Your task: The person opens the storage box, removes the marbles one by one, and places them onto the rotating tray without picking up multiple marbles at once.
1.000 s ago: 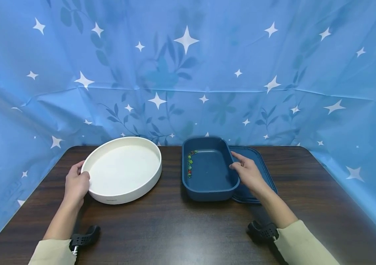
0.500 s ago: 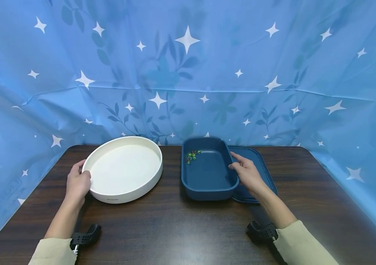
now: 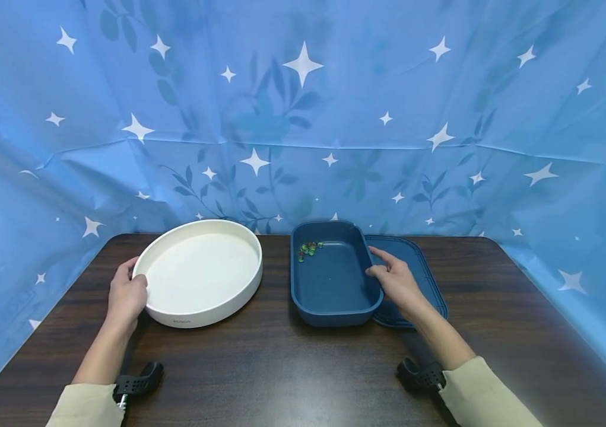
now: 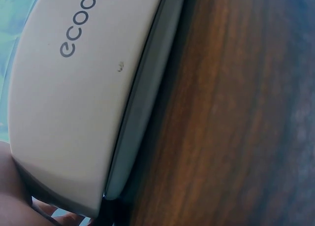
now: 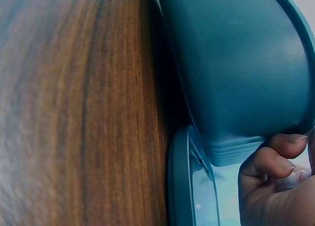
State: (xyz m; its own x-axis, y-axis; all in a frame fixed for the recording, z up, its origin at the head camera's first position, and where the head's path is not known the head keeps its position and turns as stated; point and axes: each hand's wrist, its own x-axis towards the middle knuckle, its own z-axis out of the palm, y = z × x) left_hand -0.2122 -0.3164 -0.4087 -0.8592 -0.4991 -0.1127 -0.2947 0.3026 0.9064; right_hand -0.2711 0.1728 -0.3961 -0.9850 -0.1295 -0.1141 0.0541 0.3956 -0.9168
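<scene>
My left hand (image 3: 126,290) grips the left side of a round white tray (image 3: 203,273), its thumb at the rim. In the left wrist view the tray's side wall (image 4: 74,113), lettered "ecoco", fills much of the picture. My right hand (image 3: 396,279) pinches the right wall of a dark blue rectangular container (image 3: 337,284). Small green and reddish glass marbles (image 3: 309,248) lie clustered in its far left corner. In the right wrist view curled fingers (image 5: 275,159) meet the container's wall (image 5: 241,63); its near bottom edge stands over the table.
A flat blue lid (image 3: 415,267) lies on the table, partly under the container and my right forearm. The dark wood table (image 3: 260,367) stretches toward me. Behind it hangs a blue curtain (image 3: 303,118) with white stars. Black wrist mounts (image 3: 139,379) sit on both forearms.
The marbles have rolled from a line along the container's left wall into a cluster in its far left corner. My right hand and the container have shifted slightly left; the tray barely moves.
</scene>
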